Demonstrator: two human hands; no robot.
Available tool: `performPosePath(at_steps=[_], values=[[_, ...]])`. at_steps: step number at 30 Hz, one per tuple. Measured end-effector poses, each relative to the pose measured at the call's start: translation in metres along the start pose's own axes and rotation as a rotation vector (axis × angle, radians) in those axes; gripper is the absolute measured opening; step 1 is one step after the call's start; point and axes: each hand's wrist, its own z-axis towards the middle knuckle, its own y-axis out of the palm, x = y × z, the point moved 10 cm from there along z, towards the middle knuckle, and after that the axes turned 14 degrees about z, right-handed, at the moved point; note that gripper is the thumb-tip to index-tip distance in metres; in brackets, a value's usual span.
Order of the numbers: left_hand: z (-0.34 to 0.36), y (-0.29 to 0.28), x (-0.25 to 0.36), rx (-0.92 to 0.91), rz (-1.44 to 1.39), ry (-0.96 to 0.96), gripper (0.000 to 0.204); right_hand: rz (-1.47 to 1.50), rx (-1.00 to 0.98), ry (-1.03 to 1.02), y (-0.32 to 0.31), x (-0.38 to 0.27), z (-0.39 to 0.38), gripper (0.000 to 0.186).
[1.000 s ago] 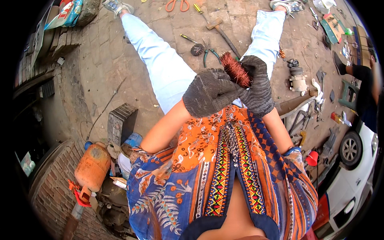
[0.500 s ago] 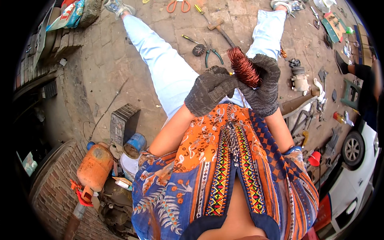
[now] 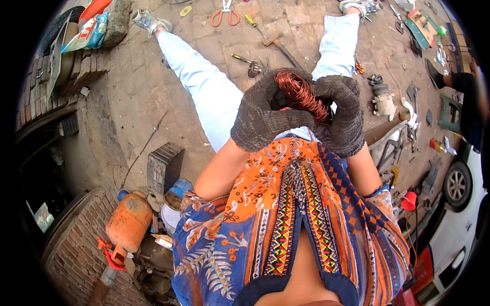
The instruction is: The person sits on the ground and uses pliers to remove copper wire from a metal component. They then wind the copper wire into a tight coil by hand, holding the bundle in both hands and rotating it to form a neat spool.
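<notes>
Between my legs, a thick bundle of reddish copper wire (image 3: 301, 94) is held tilted in both dark knit gloves. My left hand (image 3: 258, 115) is closed around its left side, with the fingers curling behind it and the thumb below it. My right hand (image 3: 341, 115) grips the lower right end, its fingers bent against the wire; part of that end is hidden. Beyond them on the paving lie a hammer (image 3: 284, 51), a yellow-handled screwdriver (image 3: 250, 20) and orange-handled scissors (image 3: 224, 18), with a dark round part (image 3: 254, 69) nearer my hands.
A black battery (image 3: 163, 168), cans and an orange gas cylinder (image 3: 127, 223) stand left. Right are scattered metal parts (image 3: 382, 102), a green stool (image 3: 449, 112), another person's dark-shoed leg (image 3: 438, 76) and a white car (image 3: 462, 229). Stacked bricks (image 3: 38, 92) line the upper left.
My left hand has moved up around the far side of the copper bundle. The bundle has shifted left, then lower right, and now sits deeper between both gloves.
</notes>
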Motion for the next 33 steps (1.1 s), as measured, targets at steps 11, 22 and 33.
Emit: performPosePath(at_steps=[11, 22, 33], values=[[-0.007, 0.002, -0.004, -0.056, 0.126, 0.137, 0.059, 1.542, 0.277, 0.52, 0.018, 0.066, -0.014, 0.018], [-0.015, -0.012, -0.004, 0.055, 0.065, 0.2, 0.065, 0.77, 0.081, 0.284, 0.0, 0.054, -0.036, 0.062], [-0.025, -0.028, -0.017, 0.318, 0.354, 0.136, 0.063, 0.148, -0.129, 0.099, 0.025, 0.025, -0.031, 0.066]])
